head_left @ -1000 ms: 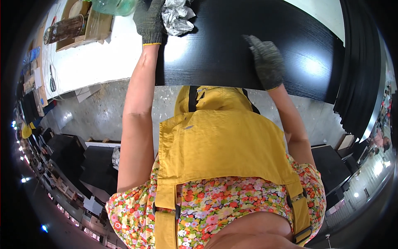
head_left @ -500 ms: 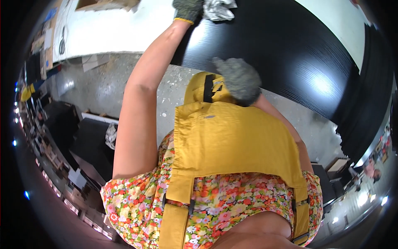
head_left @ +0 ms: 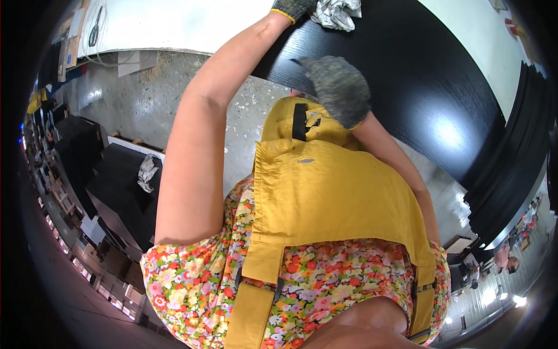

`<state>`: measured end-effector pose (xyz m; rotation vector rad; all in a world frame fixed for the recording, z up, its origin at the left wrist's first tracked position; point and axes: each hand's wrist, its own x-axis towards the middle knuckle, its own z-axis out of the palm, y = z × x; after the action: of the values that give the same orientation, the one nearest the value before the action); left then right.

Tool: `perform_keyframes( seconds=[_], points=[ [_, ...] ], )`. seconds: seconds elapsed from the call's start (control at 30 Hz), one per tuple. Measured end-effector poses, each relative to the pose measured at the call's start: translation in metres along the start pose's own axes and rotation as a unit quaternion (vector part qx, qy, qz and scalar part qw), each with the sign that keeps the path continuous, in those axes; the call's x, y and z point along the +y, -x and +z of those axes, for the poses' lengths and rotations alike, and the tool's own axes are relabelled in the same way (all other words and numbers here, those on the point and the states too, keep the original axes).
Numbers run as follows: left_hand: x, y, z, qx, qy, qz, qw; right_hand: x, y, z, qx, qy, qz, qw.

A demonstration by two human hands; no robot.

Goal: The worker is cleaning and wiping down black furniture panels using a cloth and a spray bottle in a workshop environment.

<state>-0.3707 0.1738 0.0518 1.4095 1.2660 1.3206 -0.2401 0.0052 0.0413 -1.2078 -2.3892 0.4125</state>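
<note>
A grey-green knit glove with a yellow cuff covers my left hand, which reaches far forward over the black wood-grain panel. The picture's upper edge cuts off its fingers. Right beside that hand a crumpled white rag lies on the panel. My right hand, in a similar glove, hovers at the panel's near edge, above the yellow apron I wear. Motion smears its fingers, and nothing held in it can be made out.
A white tabletop adjoins the panel at the left. Stacked black strips stand at the right. On the lower left, another crumpled rag rests on a black box. Grey speckled floor shows between.
My right hand has moved slightly up and forward, from in front of the apron toward the panel's near edge. The whole view has shifted a little; my left hand stays beside the rag.
</note>
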Motion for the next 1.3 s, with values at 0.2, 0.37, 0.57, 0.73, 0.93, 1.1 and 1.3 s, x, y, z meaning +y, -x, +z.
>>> perform_keyframes(
  seconds=[0.2,0.37,0.57,0.73,0.93,1.1,1.3],
  points=[
    [-0.003,-0.012,-0.02,-0.184,0.065,-0.026,0.98,-0.012,-0.002,0.033,-0.051,-0.018,-0.103,0.993],
    [-0.007,-0.007,-0.019,-0.144,-0.011,0.01,0.99,0.004,-0.002,0.024,-0.083,-0.09,-0.058,0.991],
    [-0.003,-0.006,-0.016,-0.158,-0.013,-0.006,0.987,-0.002,0.0,0.022,-0.049,-0.031,-0.161,0.985],
    [0.003,-0.004,-0.017,-0.172,-0.036,-0.004,0.984,0.017,-0.01,-0.011,-0.043,0.11,-0.058,0.991],
    [-0.005,-0.006,-0.014,-0.154,0.035,-0.013,0.987,0.023,-0.027,-0.004,-0.084,0.045,-0.161,0.982],
    [-0.006,-0.004,-0.014,-0.15,0.065,-0.019,0.986,0.034,0.002,-0.024,-0.143,0.062,-0.202,0.967],
    [-0.021,-0.01,-0.011,-0.141,0.048,0.003,0.989,0.058,0.038,-0.059,-0.266,0.031,-0.1,0.958]
  ],
)
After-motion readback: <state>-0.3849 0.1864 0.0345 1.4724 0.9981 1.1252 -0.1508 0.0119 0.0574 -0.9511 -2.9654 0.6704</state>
